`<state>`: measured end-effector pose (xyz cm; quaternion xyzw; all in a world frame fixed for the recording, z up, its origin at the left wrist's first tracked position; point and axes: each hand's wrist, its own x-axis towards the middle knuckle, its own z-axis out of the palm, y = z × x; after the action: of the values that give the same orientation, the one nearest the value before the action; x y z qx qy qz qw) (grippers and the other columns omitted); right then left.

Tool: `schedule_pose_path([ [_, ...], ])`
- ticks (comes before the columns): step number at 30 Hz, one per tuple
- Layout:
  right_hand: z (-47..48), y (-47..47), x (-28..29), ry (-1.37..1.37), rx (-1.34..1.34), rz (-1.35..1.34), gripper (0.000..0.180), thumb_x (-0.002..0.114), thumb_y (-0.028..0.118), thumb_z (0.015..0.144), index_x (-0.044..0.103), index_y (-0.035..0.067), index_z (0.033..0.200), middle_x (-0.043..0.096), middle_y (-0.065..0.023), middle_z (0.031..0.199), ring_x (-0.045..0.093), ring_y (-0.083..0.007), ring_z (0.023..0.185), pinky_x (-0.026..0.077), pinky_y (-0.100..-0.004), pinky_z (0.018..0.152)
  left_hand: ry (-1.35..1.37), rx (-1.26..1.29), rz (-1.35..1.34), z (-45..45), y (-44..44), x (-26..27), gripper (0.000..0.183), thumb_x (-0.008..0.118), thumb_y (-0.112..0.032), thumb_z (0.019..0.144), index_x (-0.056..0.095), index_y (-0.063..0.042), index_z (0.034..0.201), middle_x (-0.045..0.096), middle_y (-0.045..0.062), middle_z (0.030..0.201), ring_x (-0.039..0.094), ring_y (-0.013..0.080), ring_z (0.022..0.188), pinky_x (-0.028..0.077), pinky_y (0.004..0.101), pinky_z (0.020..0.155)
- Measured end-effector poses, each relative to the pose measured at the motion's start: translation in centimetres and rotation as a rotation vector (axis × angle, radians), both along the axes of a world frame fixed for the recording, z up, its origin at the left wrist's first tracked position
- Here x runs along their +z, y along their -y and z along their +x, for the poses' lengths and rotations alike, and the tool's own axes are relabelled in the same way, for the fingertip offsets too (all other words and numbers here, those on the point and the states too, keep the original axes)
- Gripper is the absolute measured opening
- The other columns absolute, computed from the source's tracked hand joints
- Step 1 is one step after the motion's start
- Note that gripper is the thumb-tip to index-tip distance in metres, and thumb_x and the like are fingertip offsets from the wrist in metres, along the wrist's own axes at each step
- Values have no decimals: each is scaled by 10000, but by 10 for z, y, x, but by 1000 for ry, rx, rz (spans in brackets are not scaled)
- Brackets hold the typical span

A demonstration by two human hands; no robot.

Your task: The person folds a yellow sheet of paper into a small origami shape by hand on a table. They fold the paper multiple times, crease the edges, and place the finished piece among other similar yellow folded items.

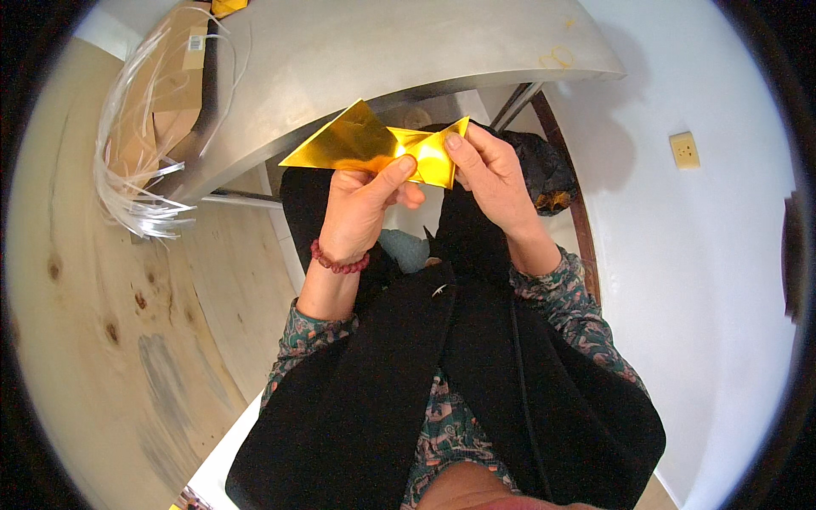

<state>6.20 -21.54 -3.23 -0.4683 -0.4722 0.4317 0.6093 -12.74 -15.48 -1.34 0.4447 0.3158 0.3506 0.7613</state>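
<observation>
A sheet of shiny gold foil paper (347, 137), partly folded, is held up in front of the table's near edge, above my lap. My left hand (366, 204), with a red bead bracelet (338, 262) at the wrist, grips the paper near its middle, thumb on top. The left part spreads out as a wide pointed flap. At the other end my right hand (491, 169) pinches a folded corner between thumb and fingers. Creases show in the short section between the two thumbs. The paper's underside is hidden.
A grey table (395, 44) curves across the top, with a cardboard box (178, 76) and clear plastic strips (131, 191) at its left. Plywood (115, 287) stands at the left. A black bag (542, 166) with gold bits lies below right. A socket (684, 150) is on the white wall.
</observation>
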Motion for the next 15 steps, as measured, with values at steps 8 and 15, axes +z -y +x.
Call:
schedule_pose_path([
  [8, 6, 1, 0, 49, 6, 14, 257, 586, 234, 1113, 652, 4, 1019, 531, 56, 792, 461, -36, 750, 414, -245, 637, 28, 11, 23, 2, 0, -3, 156, 714, -138, 1023, 742, -12, 1110, 763, 68, 906, 701, 136, 705, 575, 268, 649],
  [15, 5, 3, -5, -36, 45, 42, 249, 584, 213, 1112, 677, -6, 1041, 594, 56, 856, 509, -34, 791, 443, -228, 683, 25, -42, 21, -3, 0, -8, 137, 710, -140, 1025, 745, -21, 1081, 758, 69, 874, 699, 135, 697, 570, 269, 640],
])
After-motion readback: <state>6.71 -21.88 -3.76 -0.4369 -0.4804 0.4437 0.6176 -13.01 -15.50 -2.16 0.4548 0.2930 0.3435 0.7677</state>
